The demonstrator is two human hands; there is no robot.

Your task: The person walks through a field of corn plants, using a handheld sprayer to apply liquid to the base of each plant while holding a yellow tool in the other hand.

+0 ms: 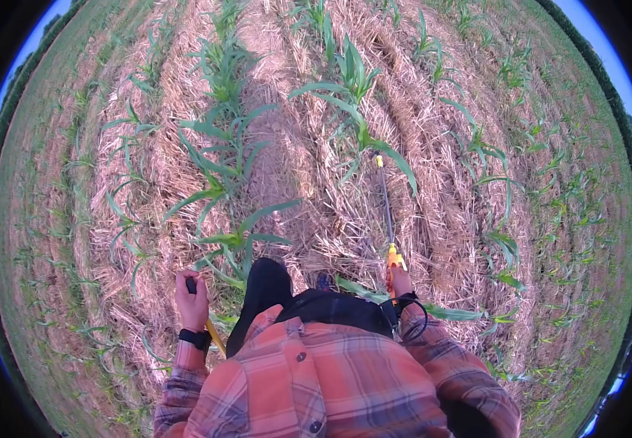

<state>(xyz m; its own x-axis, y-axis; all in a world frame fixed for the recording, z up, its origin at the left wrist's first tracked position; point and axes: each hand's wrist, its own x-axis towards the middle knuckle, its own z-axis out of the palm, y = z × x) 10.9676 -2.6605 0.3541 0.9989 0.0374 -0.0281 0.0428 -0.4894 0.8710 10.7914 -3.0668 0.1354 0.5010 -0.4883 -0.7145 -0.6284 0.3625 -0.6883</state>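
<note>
My left hand [192,299] is closed around a black grip [191,285], from which a yellow lever [216,337] runs down beside my body. On the other side, my right hand [398,281] grips the orange-yellow handle [393,257] of a spray wand. The thin dark tube [387,201] of the wand points forward and ends in a yellow nozzle [379,160], close beside the leaves of a green plant [363,135]. A black hose [419,321] loops near my right wrist.
Rows of young green plants [225,175] run forward on both sides. Dry straw [433,182] covers the soil between them. One leg [261,296] in black is forward between the rows, and long leaves reach near my right wrist.
</note>
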